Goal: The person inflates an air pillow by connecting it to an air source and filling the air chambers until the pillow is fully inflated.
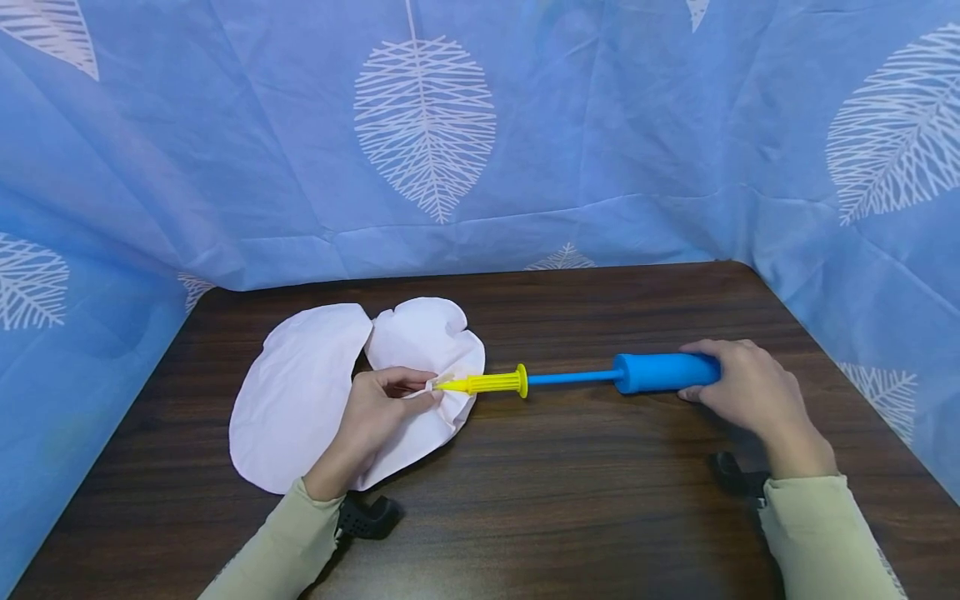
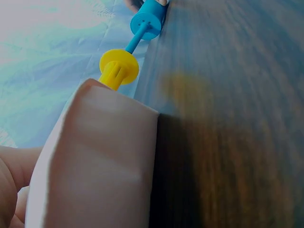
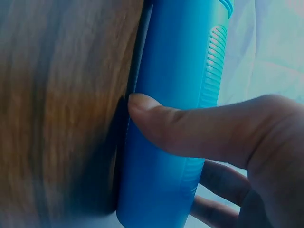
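Note:
A pale pink, uninflated balloon (image 1: 292, 400) with two wide lobes lies flat on the dark wooden table. At its gathered neck, my left hand (image 1: 382, 412) pinches the material around the yellow nozzle tip of a hand balloon pump (image 1: 656, 372). The pump's thin blue rod runs out from its barrel to the yellow nozzle end (image 1: 495, 382). My right hand (image 1: 757, 392) grips the far end of the blue barrel, its thumb (image 3: 161, 118) across the side in the right wrist view. A fold of the balloon (image 2: 104, 156) hides most of my left fingers in the left wrist view.
The dark wooden table (image 1: 570, 492) ends at the back against a blue curtain (image 1: 600, 125) with white leaf prints, which also hangs along both sides. Black wrist mounts (image 1: 369, 517) sit under the sleeves of both arms.

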The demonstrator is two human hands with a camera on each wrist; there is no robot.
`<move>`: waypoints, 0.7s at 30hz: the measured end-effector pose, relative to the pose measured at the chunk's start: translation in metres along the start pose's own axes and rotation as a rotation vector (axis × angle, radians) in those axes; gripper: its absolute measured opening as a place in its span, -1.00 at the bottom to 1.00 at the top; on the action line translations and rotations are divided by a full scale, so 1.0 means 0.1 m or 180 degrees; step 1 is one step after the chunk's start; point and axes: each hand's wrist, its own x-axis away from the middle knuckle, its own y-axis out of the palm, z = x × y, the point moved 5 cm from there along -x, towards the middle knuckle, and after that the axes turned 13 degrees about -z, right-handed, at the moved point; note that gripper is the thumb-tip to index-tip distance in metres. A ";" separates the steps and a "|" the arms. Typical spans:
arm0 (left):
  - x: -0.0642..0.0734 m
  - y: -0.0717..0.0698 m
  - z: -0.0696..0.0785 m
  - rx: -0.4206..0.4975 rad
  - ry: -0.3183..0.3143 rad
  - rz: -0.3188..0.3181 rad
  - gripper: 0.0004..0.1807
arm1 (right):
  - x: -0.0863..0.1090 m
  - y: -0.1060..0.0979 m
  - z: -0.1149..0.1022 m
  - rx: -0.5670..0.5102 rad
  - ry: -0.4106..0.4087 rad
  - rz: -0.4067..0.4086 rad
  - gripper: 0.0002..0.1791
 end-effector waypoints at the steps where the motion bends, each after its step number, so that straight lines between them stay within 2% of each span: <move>1: 0.00 -0.01 0.00 -0.0007 -0.0010 0.0028 -0.79 | 0.00 0.00 -0.02 0.0031 -0.0010 0.0009 -0.29; 5: 0.00 -0.05 -0.01 -0.0043 -0.0015 0.0084 -0.80 | 0.00 0.02 -0.11 0.0084 -0.0081 0.0046 -0.30; 9: 0.00 -0.05 0.00 -0.0055 0.0016 0.0045 -0.80 | 0.00 0.05 -0.24 0.0059 -0.0223 0.0055 -0.31; 21: -0.01 -0.02 0.02 -0.0005 0.0069 -0.0028 -0.78 | -0.01 0.20 -0.76 -0.0097 -0.0940 0.0363 -0.31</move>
